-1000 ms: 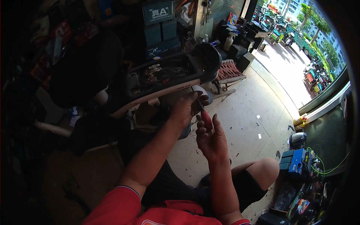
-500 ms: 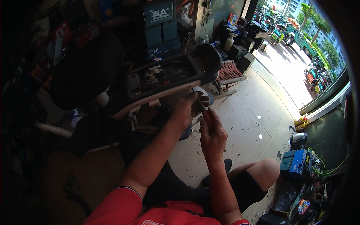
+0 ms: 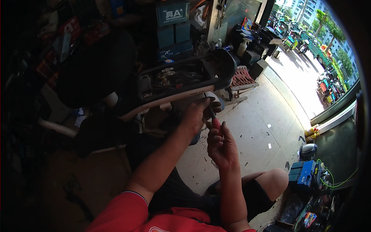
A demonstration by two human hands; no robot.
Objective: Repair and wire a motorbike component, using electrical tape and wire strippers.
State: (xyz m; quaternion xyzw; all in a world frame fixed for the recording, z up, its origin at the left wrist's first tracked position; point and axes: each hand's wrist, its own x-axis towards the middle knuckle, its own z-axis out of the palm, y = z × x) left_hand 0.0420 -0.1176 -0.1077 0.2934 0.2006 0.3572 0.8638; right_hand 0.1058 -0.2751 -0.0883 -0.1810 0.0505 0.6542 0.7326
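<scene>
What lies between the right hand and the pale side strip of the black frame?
In the head view, the left hand and the red-handled tool's shaft lie between the right hand and the pale side strip.

Daylight overexposes the pavement point(image 3: 295, 79) outside, leaving the left murky.

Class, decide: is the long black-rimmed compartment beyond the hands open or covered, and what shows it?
Open: no lid lies across the black-rimmed compartment, and jumbled cable-like parts show inside it.
</scene>
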